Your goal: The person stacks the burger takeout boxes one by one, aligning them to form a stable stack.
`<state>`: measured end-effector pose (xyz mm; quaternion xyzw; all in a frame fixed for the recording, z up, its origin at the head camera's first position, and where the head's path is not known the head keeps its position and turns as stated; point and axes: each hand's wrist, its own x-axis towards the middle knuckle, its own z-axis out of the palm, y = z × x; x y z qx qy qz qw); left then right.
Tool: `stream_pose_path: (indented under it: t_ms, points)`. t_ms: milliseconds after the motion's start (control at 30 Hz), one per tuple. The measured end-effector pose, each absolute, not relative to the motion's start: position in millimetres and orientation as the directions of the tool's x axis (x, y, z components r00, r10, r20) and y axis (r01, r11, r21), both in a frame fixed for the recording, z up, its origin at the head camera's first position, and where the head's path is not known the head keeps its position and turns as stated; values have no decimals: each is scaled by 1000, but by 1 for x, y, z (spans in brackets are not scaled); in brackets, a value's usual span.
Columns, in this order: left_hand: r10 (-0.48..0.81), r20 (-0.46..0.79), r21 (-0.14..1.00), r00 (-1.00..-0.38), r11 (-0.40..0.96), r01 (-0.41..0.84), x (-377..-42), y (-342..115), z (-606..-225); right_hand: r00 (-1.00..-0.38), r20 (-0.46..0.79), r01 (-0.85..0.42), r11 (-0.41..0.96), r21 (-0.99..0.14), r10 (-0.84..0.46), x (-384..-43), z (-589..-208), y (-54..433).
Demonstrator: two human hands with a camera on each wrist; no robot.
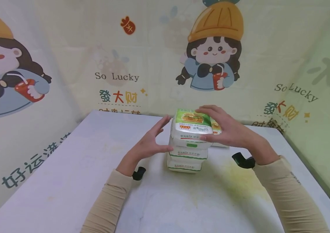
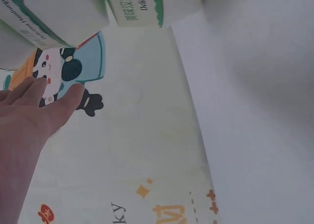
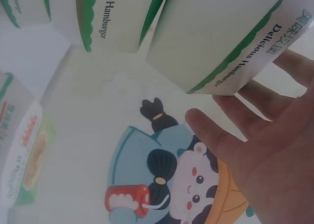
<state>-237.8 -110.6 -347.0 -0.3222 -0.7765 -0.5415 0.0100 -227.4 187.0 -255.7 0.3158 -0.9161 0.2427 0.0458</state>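
Observation:
A stack of white-and-green hamburger boxes [image 1: 186, 158] stands on the table. Its top box [image 1: 192, 127] has a burger picture on the lid. My right hand [image 1: 226, 127] is at the right side of this top box, fingers near its upper back edge and thumb by the front corner. In the right wrist view those fingers [image 3: 250, 116] look extended beside the box; firm contact cannot be made out. To the left of the stack, my left hand [image 1: 148, 142] has its fingers and thumb spread. From the left wrist view, its fingers [image 2: 37, 89] are apart from the boxes.
Another hamburger box [image 1: 216, 127] sits behind the stack to the right, partly hidden by my right hand. A white table [image 1: 74, 181] bears everything. Patterned cloth walls [image 1: 153, 55] rise behind and at both sides. Black wrist cameras [image 1: 243, 160] hang below the wrists.

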Motion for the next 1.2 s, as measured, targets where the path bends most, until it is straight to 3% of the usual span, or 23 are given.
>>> stream_pose_path:
  t_ms: [267, 733, 1200]
  points:
    - [445, 447, 830, -776, 118, 545, -239, -100, -335, -792, 229, -605, 677, -418, -566, -228, -257, 185]
    - [357, 478, 831, -802, 110, 545, -241, -87, -333, -776, 261, -624, 636, -454, -575, -228, -262, 187]
    - [373, 538, 790, -756, 91, 607, -242, -87, -334, -836, 283, -541, 625, -562, -469, -234, -268, 217]
